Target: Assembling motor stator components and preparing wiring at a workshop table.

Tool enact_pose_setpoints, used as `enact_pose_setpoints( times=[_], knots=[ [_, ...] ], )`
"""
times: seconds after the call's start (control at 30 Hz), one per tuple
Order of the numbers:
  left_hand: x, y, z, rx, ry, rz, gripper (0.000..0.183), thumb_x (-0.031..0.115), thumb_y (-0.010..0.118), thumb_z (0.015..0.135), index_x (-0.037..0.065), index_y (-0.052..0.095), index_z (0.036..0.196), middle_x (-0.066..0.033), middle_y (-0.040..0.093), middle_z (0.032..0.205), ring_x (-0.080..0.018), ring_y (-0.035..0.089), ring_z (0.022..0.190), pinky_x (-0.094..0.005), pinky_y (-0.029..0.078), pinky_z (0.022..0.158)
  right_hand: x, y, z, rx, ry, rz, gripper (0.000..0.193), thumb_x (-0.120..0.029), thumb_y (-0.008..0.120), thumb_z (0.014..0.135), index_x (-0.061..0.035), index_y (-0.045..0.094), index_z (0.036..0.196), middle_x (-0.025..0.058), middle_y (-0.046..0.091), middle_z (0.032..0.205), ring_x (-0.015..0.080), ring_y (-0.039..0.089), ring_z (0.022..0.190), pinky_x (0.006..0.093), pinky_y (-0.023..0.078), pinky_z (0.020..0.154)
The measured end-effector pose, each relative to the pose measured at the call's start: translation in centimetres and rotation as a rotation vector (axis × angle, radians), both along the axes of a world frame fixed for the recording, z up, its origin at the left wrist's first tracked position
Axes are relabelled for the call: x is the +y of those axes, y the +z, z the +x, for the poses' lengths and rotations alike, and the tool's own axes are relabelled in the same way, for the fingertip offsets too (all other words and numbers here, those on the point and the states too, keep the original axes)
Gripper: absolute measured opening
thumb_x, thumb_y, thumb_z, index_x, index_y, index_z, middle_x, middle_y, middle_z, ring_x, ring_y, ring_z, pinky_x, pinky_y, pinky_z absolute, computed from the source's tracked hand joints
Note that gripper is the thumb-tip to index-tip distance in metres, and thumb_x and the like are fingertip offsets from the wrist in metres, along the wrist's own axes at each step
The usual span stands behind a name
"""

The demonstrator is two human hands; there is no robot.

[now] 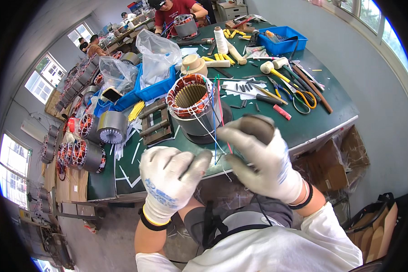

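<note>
A motor stator (pixel 199 123) stands upright on the near edge of the green workbench, its copper windings (pixel 184 85) laced with white cord. Blue, red and green lead wires hang down its front right side, with a loose white cord (pixel 209 129) among them. Close in front of it and to the left, my left hand (pixel 173 179), in a white glove, has its fingers curled; whatever lies in them is hidden. My right hand (pixel 267 163), gloved too and blurred by motion, grips a dark brown roll-like piece (pixel 257 128) to the right of the stator.
Mallets (pixel 273 68), scissors (pixel 304 101), pliers (pixel 281 88) and rods lie at the right. Blue bins (pixel 156 86), one holding plastic bags, and a metal frame (pixel 156 122) are left of the stator. More stators (pixel 88 155) stand further left. A co-worker (pixel 177 16) handles another stator across the bench.
</note>
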State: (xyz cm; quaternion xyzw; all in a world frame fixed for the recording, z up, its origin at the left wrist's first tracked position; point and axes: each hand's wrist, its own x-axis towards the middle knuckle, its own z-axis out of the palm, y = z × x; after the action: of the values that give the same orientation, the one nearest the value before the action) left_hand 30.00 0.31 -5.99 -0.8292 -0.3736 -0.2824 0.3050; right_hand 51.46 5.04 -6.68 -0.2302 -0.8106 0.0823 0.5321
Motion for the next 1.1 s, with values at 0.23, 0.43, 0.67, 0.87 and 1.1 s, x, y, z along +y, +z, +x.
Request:
enact_pose_setpoints(
  times=[0.23, 0.43, 0.67, 0.87, 1.1],
  knots=[
    [0.7, -2.4, 1.0, -0.081, -0.073, -0.205, 0.019, 0.016, 0.075, 0.073, 0.014, 0.069, 0.091, -0.0005, 0.060, 0.079, -0.0191, 0.061, 0.073, -0.0368, 0.048, 0.069, -0.4, -3.3, -0.3, -0.261, 0.044, -0.239, 0.043, 0.004, 0.062, 0.072, -0.0052, 0.066, 0.114, 0.0169, 0.069, 0.089, 0.0352, 0.067, 0.081, 0.0419, 0.053, 0.073],
    [9.2, -3.7, -2.3, -0.355, 0.060, -0.230, 0.032, 0.013, 0.071, 0.082, 0.004, 0.064, 0.112, -0.0171, 0.067, 0.107, -0.0366, 0.063, 0.104, -0.0454, 0.048, 0.092, 3.1, -6.8, 2.2, 0.069, -0.035, -0.699, 0.024, 0.006, 0.052, 0.086, 0.0018, 0.064, 0.106, 0.0149, 0.068, 0.088, 0.0245, 0.069, 0.079, 0.0351, 0.053, 0.071],
    [15.2, -7.7, -2.7, -0.321, 0.109, -0.322, 0.054, 0.031, 0.066, 0.086, 0.005, 0.056, 0.133, -0.0107, 0.070, 0.084, -0.0321, 0.066, 0.087, -0.0459, 0.045, 0.087, 8.7, -11.0, 3.7, 0.323, 0.054, -1.094, 0.026, 0.000, 0.045, 0.086, 0.0004, 0.060, 0.107, 0.0082, 0.064, 0.096, 0.0159, 0.063, 0.083, 0.0315, 0.051, 0.077],
    [15.5, -8.2, -3.0, -0.422, 0.031, -0.345, 0.059, 0.039, 0.064, 0.089, 0.001, 0.055, 0.133, -0.0124, 0.069, 0.085, -0.0320, 0.065, 0.086, -0.0445, 0.043, 0.087, 16.7, -14.7, 1.2, -0.367, -0.399, -0.646, 0.028, -0.015, 0.054, 0.086, -0.0071, 0.067, 0.110, 0.0187, 0.067, 0.111, 0.0337, 0.066, 0.099, 0.0431, 0.052, 0.087],
    [15.7, -7.7, -3.7, -0.424, -0.009, -0.455, 0.061, 0.026, 0.067, 0.083, 0.001, 0.052, 0.137, -0.0119, 0.072, 0.093, -0.0331, 0.063, 0.099, -0.0463, 0.040, 0.100, 22.6, -17.5, -2.5, -0.712, -0.583, -0.627, 0.027, -0.028, 0.059, 0.088, -0.0114, 0.072, 0.104, 0.0224, 0.068, 0.105, 0.0381, 0.067, 0.098, 0.0459, 0.053, 0.087]
  ],
)
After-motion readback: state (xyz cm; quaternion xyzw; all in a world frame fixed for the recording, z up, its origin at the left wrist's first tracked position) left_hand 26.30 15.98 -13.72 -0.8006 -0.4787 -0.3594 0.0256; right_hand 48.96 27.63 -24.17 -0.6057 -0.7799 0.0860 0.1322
